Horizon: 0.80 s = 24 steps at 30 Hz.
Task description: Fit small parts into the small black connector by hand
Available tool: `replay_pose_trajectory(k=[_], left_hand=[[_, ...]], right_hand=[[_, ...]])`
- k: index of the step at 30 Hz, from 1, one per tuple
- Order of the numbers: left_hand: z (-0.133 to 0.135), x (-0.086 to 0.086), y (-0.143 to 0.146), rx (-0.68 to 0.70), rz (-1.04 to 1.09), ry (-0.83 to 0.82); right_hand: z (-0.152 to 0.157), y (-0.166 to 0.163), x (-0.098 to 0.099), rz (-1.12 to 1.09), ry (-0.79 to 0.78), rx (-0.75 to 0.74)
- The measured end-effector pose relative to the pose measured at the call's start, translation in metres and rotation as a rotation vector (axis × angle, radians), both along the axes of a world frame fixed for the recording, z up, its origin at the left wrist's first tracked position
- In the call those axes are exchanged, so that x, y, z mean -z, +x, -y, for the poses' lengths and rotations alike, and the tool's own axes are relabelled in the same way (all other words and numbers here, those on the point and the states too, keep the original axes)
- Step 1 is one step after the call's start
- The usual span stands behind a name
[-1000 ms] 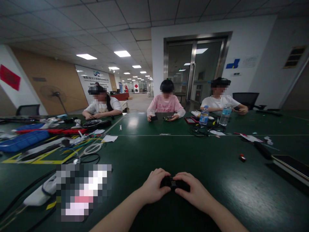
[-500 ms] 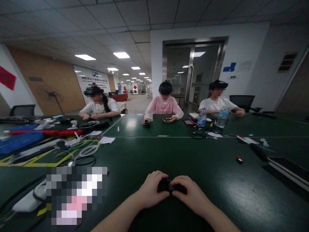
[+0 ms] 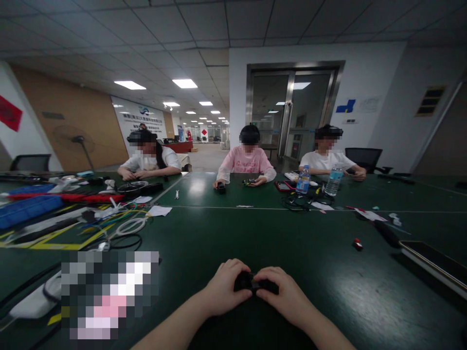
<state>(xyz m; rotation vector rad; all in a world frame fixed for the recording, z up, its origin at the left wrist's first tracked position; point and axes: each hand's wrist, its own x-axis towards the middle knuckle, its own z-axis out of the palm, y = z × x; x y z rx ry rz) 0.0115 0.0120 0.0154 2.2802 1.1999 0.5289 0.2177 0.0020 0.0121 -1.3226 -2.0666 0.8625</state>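
Observation:
Low in the middle of the head view, both my hands meet over the dark green table (image 3: pixel 204 233). Between them is a small black object (image 3: pixel 251 282), its exact kind hidden by the fingers. My left hand (image 3: pixel 225 287) is closed on its left end, thumb at the near side and fingers at the far side. On the other end, my right hand (image 3: pixel 286 294) pinches it in the same way. The fingertips of the two hands almost touch.
Cables (image 3: pixel 131 228), a white power strip (image 3: pixel 36 296) and a blue tray (image 3: pixel 29 211) crowd the left. At right lie a phone-like slab (image 3: pixel 434 265) and a small red item (image 3: pixel 358 244). Water bottles (image 3: pixel 333 182) stand farther back. Three people sit opposite.
The whole view has shifted slightly, so my hands and the black object appear a little further left. Both hands keep their grip on it.

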Motion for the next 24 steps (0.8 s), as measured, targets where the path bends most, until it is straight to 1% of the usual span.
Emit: replay_pose_trajectory(k=[9,17,24], left_hand=[[0.0011,-0.0029,-0.0005,-0.005,0.020,-0.025],[-0.0016,0.0050,-0.0004,0.004,0.010,0.015],[-0.0015,0.0057,-0.0003,0.002,0.005,0.009]], right_hand=[[-0.0006,0.0008,0.0015,0.004,-0.007,0.009],[-0.0013,-0.0003,0.0022,0.004,0.017,-0.008],[-0.0015,0.0000,0.0035,0.005,0.003,-0.002]])
